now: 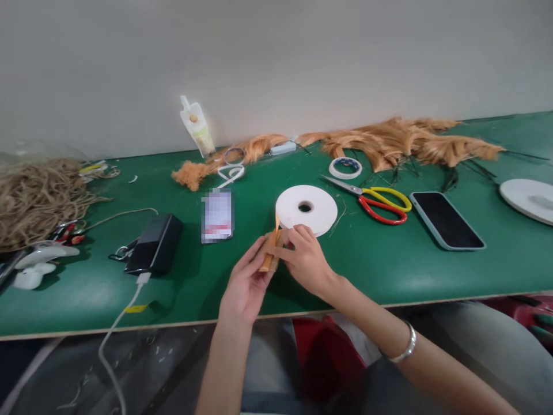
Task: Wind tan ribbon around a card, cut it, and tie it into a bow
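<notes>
1. A small tan piece [268, 263] is held above the near edge of the green table [371, 276], between both hands.
2. Its long axis is pointed away from the body, tilted slightly rightward, toward the white roll [285, 202] just beyond.
3. Its left side is clasped by the left hand [247, 287], thumb and fingers closed around it.
4. Its far right part is pinched by the right hand [307, 260], whose thumb is laid across the face; neither hand is clearly nearer.
5. A thin orange strip [277, 221] is seen rising from the far end; how it is secured cannot be told.
</notes>
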Motion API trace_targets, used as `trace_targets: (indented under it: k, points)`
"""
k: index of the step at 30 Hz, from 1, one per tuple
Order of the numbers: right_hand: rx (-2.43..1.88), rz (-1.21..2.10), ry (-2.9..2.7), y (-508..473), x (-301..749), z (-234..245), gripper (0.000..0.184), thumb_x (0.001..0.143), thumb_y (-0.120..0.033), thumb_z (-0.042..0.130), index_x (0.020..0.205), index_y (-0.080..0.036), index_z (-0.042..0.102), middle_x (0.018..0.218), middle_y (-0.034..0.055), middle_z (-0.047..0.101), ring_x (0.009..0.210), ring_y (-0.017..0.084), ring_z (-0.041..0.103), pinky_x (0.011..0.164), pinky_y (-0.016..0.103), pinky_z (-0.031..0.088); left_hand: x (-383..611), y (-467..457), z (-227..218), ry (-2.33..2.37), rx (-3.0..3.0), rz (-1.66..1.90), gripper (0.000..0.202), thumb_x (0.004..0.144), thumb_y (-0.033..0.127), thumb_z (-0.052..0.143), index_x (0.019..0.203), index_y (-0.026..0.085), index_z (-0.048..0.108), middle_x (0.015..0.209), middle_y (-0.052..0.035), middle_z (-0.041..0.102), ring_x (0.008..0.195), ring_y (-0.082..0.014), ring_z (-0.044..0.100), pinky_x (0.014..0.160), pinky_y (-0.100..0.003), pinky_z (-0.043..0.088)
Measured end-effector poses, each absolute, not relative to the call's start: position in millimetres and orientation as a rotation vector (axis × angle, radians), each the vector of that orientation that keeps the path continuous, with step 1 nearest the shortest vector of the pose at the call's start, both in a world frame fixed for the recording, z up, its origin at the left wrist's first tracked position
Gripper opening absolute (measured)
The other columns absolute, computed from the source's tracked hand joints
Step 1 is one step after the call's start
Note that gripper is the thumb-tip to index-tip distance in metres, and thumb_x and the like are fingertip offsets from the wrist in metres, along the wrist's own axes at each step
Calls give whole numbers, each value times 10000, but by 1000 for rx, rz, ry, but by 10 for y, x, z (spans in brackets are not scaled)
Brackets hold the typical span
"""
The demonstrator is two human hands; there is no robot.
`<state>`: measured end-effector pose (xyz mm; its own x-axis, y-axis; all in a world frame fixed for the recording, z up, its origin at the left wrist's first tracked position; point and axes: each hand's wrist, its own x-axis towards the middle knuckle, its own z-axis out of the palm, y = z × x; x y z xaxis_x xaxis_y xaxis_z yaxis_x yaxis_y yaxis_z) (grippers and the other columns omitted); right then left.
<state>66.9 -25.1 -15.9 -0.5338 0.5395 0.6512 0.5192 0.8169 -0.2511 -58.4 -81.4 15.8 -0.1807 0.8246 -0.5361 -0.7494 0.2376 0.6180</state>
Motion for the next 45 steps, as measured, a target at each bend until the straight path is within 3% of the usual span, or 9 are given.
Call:
trace_targets:
  k: [8, 15, 19, 23, 32, 37, 42, 45]
  points:
    - [-765, 83, -2261, -297, 703, -188, 366, 784, -17, 445, 959, -189, 718, 621, 26, 472, 649, 158, 383, 706, 304, 381, -444, -863, 118, 1027, 1, 1474, 309, 809, -33, 475, 1052, 78, 631, 932, -94, 723, 683, -90, 685, 607, -123, 557]
    - [-777, 363, -2213, -355, 727, -113, 377, 752, -13, 408, 954, -157, 691, 681, 54, 570, 671, 167, 498, 714, 330, 445, -352, -877, 139, 1015, -59, 1537, 289, 811, -38, 470, 1010, 85, 642, 959, -87, 722, 756, -103, 693, 667, -146, 562]
    - [-953, 659, -2037, -450, 694, 0, 312, 824, -113, 403, 1038, -154, 626, 779, 64, 640, 729, 162, 579, 726, 311, 472, -306, -891, 113, 1030, -92, 1558, 291, 795, -29, 491, 1004, 98, 648, 989, -75, 718, 779, -100, 690, 661, -135, 546]
    - [-1147, 756, -1961, -545, 626, 56, 306, 813, -255, 522, 1097, -144, 531, 874, 79, 662, 786, 185, 610, 714, 311, 476, -259, -899, 89, 1049, -89, 1545, 358, 790, 13, 503, 1114, 119, 613, 968, -81, 721, 798, -119, 691, 654, -149, 534]
    - [-1209, 694, -1966, -614, 613, 74, 240, 783, -142, 463, 1020, -179, 465, 787, 51, 641, 695, 159, 590, 607, 256, 436, -208, -899, 97, 1089, -2, 1466, 452, 757, 115, 573, 1201, 199, 555, 1037, -67, 698, 908, -163, 675, 741, -215, 528]
    - [-1239, 695, -1911, -597, 664, 140, 246, 738, -99, 460, 964, -196, 444, 725, 15, 608, 626, 133, 567, 568, 223, 409, -177, -907, 76, 1201, 307, 1442, 472, 741, 207, 621, 1205, 206, 530, 1231, -94, 598, 1082, -211, 605, 840, -262, 506]
    - [-1233, 703, -1922, -558, 731, 198, 246, 711, -91, 447, 925, -207, 409, 703, -7, 582, 585, 122, 543, 551, 212, 390, -338, -849, -32, 1542, 934, 1378, 442, 763, 246, 604, 1201, 250, 545, 1464, -71, 339, 1291, -237, 415, 973, -338, 440]
    - [-1194, 740, -1982, -518, 768, 220, 244, 709, -93, 449, 917, -211, 402, 687, -21, 555, 557, 110, 512, 534, 203, 372, -492, -802, -98, 1579, 1163, 1294, 505, 761, 287, 622, 1252, 247, 513, 1436, -63, 394, 1302, -230, 397, 1067, -384, 342]
